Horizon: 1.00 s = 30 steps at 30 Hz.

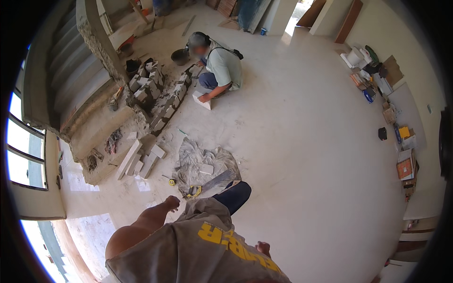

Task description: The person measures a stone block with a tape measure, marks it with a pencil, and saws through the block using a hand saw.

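My left hand (172, 203) hangs in front of my body with its fingers curled in, and nothing shows in it. Partly behind my shirt, my right hand (263, 247) is at my right side, its fingers mostly hidden. Ahead of my left hand, a handsaw (194, 191) with a yellow handle lies on a crumpled grey sheet (188, 158). A small white block piece (206, 169) rests on that sheet. Close by on the floor is a yellow and black tape measure (172, 182). Both hands are apart from these things.
Several cut white blocks (150, 161) lie left of the sheet, beside a rough concrete staircase (78, 78). A co-worker (224, 66) squats by a low block wall (172, 101), one hand on a white block (203, 100). Boxes (405, 165) and tools line the right wall.
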### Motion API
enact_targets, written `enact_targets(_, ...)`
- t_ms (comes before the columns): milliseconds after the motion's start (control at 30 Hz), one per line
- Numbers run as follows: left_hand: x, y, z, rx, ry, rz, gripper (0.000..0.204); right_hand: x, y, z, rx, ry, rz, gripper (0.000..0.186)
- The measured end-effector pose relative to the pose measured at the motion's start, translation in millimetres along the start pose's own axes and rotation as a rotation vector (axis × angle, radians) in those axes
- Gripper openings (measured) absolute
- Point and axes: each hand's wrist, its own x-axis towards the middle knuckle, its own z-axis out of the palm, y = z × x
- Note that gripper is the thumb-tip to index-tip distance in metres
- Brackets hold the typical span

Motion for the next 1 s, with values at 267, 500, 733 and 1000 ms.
enact_targets(267,46.2,150.9,7.9,-0.146,0.141,-0.390,0.042,77.8,-363.8,-154.0,0.123,-0.005,-0.586,0.040)
enact_targets(500,125.1,383.4,-21.6,-0.284,0.248,-0.261,0.028,155.4,-488.7,-264.6,0.043,0.006,-0.404,0.034)
enact_targets(733,188.1,748.4,-77.1,-0.314,0.401,0.470,0.031,258.5,-445.5,-339.2,0.311,0.145,-0.103,0.019)
enact_targets(1000,247.6,943.7,-177.0,-0.355,0.712,0.534,0.027,325.9,-679.6,-276.2,-0.091,-0.194,0.079,0.019)
